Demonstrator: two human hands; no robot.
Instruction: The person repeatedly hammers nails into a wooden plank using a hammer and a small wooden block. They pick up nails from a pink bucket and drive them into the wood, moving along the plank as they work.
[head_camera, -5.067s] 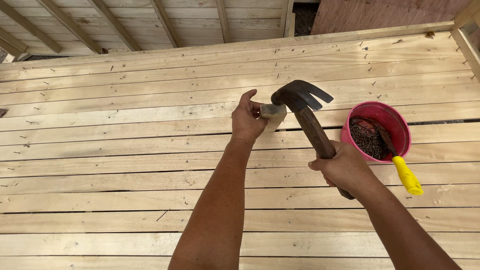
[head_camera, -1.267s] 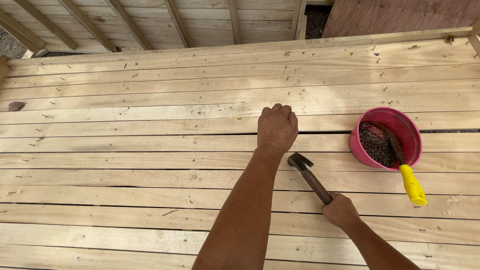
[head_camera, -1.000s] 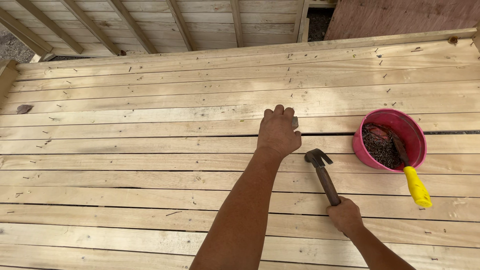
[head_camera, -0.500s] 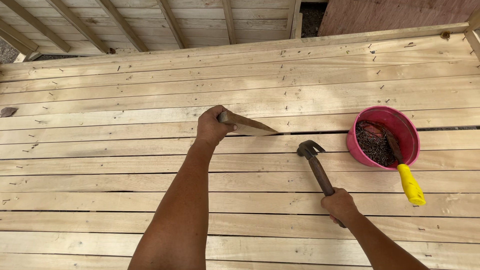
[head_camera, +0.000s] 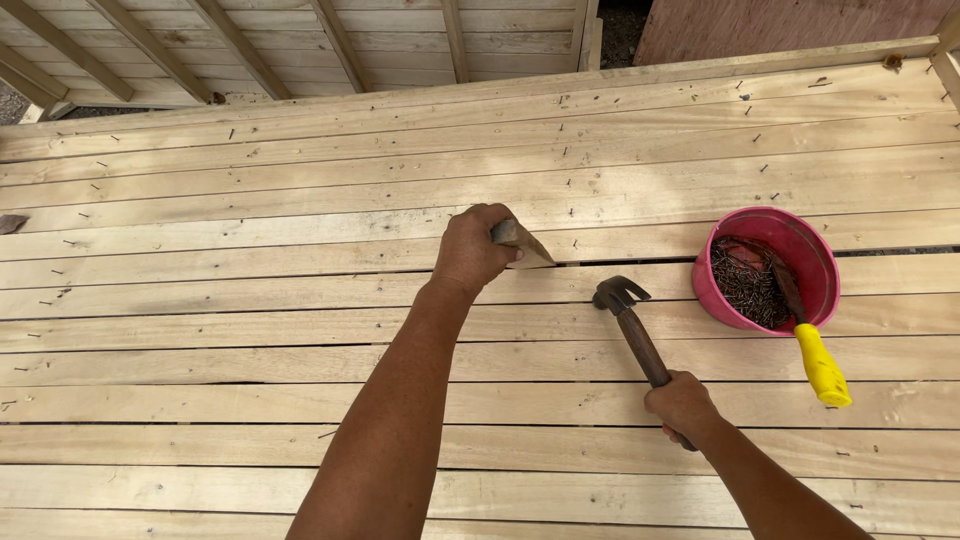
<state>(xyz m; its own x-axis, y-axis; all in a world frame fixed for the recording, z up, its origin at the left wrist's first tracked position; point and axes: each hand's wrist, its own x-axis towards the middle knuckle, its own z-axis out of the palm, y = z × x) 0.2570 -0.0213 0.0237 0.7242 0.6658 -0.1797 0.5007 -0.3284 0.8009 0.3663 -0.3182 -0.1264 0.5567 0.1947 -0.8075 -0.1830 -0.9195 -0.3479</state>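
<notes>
Head view: a person leans over a deck of pale wooden planks (head_camera: 250, 300), both arms reaching forward.
Landmark: the wooden wedge (head_camera: 522, 243), a thin tapered offcut lying at the dark gap between two planks.
Left hand: the left hand (head_camera: 470, 250) is curled closed around the thick end of the wedge, its thin tip pointing away from the hand along the gap.
Right hand: the right hand (head_camera: 682, 405) is wrapped tight around the low end of the claw hammer (head_camera: 632, 325), nearer the person than the wedge and to its right.
Hammer head: it sits just right of the wedge tip and a little nearer the person, close to the boards; contact with them cannot be told.
Doing the step well: judging by the grip, the wedge wants to stay flat and in line with the gap, fingers kept back on the thick end, well clear of the hammer head, and any blows short and square.
Nail bucket: a pink bucket (head_camera: 770, 268) of dark nails stands well to the right of the wedge.
Yellow-handled tool: its handle (head_camera: 822, 365) sticks out over the bucket rim, on the side far from the wedge.
</notes>
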